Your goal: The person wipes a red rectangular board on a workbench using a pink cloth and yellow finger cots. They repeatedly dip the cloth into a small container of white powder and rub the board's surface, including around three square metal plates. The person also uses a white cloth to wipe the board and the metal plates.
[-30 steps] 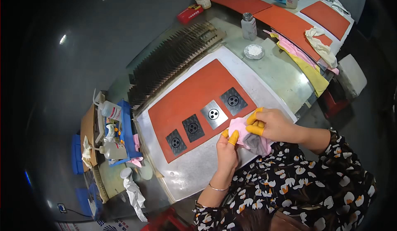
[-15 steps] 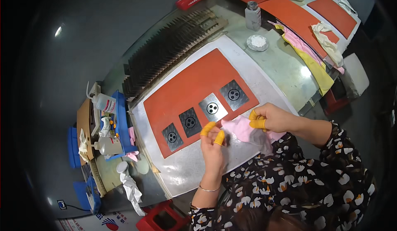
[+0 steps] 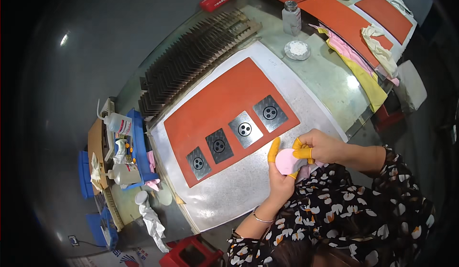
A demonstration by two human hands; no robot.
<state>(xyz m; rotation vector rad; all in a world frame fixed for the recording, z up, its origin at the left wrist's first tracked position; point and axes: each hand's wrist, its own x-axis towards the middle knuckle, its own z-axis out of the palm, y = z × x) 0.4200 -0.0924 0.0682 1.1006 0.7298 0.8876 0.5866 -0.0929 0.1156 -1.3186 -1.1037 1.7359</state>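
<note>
A pink cloth, drawn into a smooth rounded face, sits between my two hands; whether something is wrapped inside it is hidden. My left hand, with yellow finger cots, holds it from the left and below, its fingers closed around the edge. From the right, my right hand, also in yellow finger cots, pinches the cloth and a greyish part of it. Beyond my hands, several metal plates with three-hole round marks lie in a row on an orange mat; the nearest is a shiny plate.
White paper lies beneath the mat. Along the far left runs a rack of dark upright slats. A dish of white powder and a bottle stand farther back. Blue trays with squeeze bottles are at left.
My left hand has moved right to join my right hand at the pink cloth and closed on it. The loose cloth is now gathered into a rounded shape.
</note>
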